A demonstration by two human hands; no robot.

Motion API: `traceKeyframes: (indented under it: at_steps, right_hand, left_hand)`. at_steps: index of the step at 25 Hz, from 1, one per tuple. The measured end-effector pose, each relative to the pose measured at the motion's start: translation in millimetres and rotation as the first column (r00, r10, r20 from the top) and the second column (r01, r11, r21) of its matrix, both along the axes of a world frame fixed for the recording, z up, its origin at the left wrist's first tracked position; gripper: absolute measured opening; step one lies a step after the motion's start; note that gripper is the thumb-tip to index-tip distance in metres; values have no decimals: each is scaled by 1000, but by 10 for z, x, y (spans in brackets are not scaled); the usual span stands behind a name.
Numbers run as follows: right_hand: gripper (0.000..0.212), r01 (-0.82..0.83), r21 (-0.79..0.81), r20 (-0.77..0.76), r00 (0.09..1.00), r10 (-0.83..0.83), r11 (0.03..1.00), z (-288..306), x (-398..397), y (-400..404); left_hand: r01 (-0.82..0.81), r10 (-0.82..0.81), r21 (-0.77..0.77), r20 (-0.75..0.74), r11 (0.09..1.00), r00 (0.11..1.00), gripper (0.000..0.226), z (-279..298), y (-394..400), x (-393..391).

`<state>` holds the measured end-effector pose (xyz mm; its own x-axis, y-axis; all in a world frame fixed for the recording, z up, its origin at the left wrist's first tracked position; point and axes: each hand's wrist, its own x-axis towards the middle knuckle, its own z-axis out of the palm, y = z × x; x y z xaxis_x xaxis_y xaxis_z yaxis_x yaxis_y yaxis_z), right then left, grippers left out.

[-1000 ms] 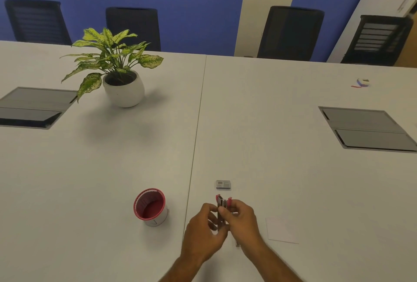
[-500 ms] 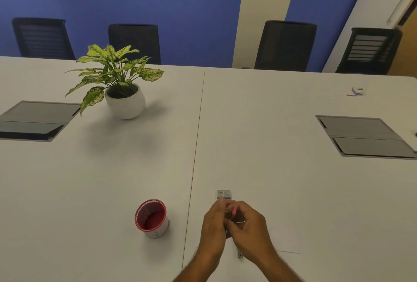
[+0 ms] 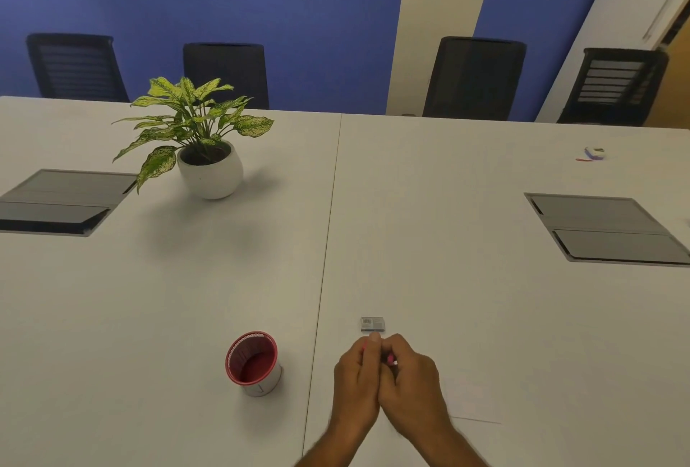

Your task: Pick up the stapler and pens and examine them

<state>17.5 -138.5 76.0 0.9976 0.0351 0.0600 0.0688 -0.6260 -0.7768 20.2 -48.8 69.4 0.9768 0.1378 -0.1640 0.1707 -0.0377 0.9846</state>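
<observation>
The white desk point(image 3: 429, 242) filled most of the view, its two tops meeting at a seam that ran past the cup on its right. Four dark chairs point(image 3: 474, 78) stood along the desk's far edge, well beyond the cup, against a blue wall. Two grey hatches were let into the top: one hatch point(image 3: 63, 201) far to the left of the cup and beyond it, the other hatch point(image 3: 605, 229) far to its right. A plant point(image 3: 194, 123) in a round white pot point(image 3: 211, 175) stood well beyond the cup and slightly left of it.

The cup point(image 3: 253, 364) itself, red inside with a white outer wall, stood near the front edge, just left of the seam. Right of the cup, across the seam, the two hands were pressed together. The left hand point(image 3: 356, 380) had its grip closed, fingers curled round a small pink item point(image 3: 391, 359) that also sat under the curled fingers of the right hand point(image 3: 412, 388); only slivers of pink showed between them, so what it was could not be told. A white sheet point(image 3: 474, 403) lay flat just right of the right hand, farther from the cup.

A small grey box point(image 3: 372, 324) lay just beyond the fingertips, right of the cup and apart from the hands. Its top bore a barcode-like label, too small to read. A tiny coloured object point(image 3: 591, 154) lay far to the cup's right, near the far edge, too blurred to identify.
</observation>
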Motion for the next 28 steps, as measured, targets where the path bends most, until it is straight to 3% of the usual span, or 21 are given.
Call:
traceKeyframes:
  at_steps: [8, 11, 15, 20, 23, 28]
  right_hand:
    - [24, -15, 49, 77, 997, 11, 999, 17, 5, 6]
    - [12, 60, 185, 20, 998, -65, 981, 31, 18, -83]
    - [13, 71, 260, -7, 997, -71, 963, 87, 33, -113]
    - [25, 161, 408, -85, 987, -139, 899, 111, 71, -155]
    - [32, 290, 581, -185, 957, -224, 760, 115, 100, -206]
    - [33, 491, 799, -414, 868, -274, 347, 218, 241, -338]
  left_hand:
    - [-96, 96, -58, 1, 994, 995, 47, 28, -37, 52]
    - [-233, 190, -229, -195, 945, 962, 50, 96, 60, 117]
    - [-251, 188, -286, -230, 925, 955, 50, 131, 121, 146]
    - [-356, 216, -439, -336, 825, 917, 51, 134, 130, 159]
    - [-407, 238, -423, -397, 810, 887, 50, 109, 126, 153]
    - [-462, 150, -550, -517, 696, 843, 26, 82, 219, 77]
